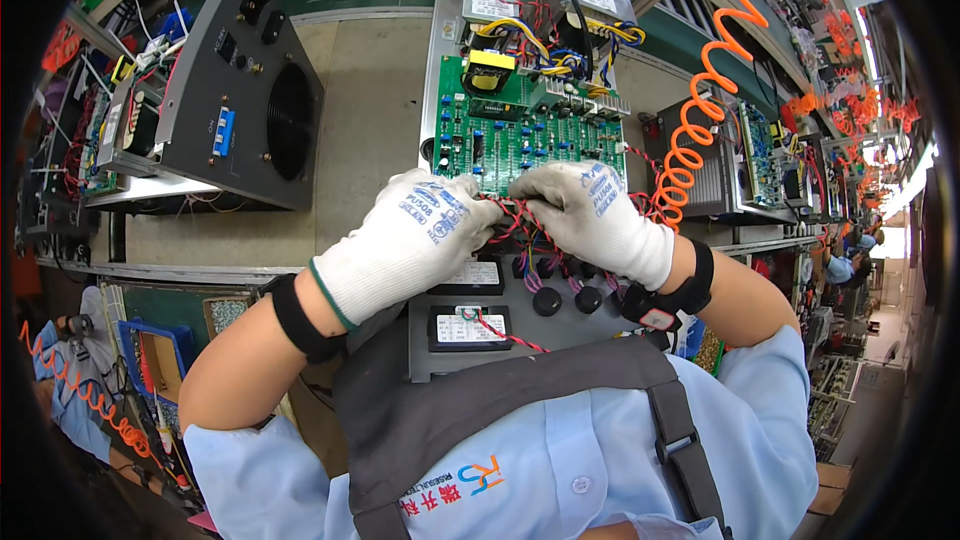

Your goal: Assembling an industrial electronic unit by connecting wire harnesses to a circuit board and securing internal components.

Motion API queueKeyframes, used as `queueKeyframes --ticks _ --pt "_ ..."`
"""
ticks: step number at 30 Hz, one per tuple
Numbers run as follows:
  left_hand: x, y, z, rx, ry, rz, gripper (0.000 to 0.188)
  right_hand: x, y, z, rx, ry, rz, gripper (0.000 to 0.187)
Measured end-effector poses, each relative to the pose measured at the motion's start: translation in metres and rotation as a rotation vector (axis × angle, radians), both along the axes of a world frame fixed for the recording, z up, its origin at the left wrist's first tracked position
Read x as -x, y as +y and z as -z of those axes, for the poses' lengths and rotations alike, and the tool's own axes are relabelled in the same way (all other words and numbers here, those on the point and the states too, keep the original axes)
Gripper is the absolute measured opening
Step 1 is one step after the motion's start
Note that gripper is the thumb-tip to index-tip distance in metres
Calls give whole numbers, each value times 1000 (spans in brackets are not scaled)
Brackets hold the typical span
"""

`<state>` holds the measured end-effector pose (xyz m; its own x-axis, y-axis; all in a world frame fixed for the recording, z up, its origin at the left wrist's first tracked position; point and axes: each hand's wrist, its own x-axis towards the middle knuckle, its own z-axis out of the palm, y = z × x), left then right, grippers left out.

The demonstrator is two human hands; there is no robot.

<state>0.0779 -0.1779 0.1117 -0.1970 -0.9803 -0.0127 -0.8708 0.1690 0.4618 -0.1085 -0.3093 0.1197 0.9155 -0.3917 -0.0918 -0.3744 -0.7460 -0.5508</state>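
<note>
factory benches crowd the background, with a grey cabinet off to the left and an orange coiled hose to the right; both gloved hands meet at the near edge of a green circuit board; left hand and right hand each pinch the red-and-black twisted wires above a grey control panel; tugging too hard could, i judge, pull a lead loose from the board.

We see open bench surface left of the green circuit board; an orange coiled hose crowds the right side, and a grey fan housing blocks far left.
</note>
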Motion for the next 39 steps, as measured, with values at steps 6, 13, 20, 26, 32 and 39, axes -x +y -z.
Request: queueKeyframes --ticks 6,13,20,26,32,39 --pt "-2 -5 5 26 -19 30 17 7 -1 -1 -105 20 8 24" --pt "12 -10 8 138 -152 -83 13 2 -3 -2 -1 69 52 21" --pt "-3 -4 8 97 -27 5 12 0 -7 12 -25 -15 37 13" --pt "-10 -11 11 -30 132 26 19 5 -10 22 -88 -43 94 15" --pt "-5 -9 14 -72 24 -99 13 6 -10 24 -168 -34 133 14" --pt "4 -6 11 15 -60 -146 10 4 -7 22 -123 -20 151 13"
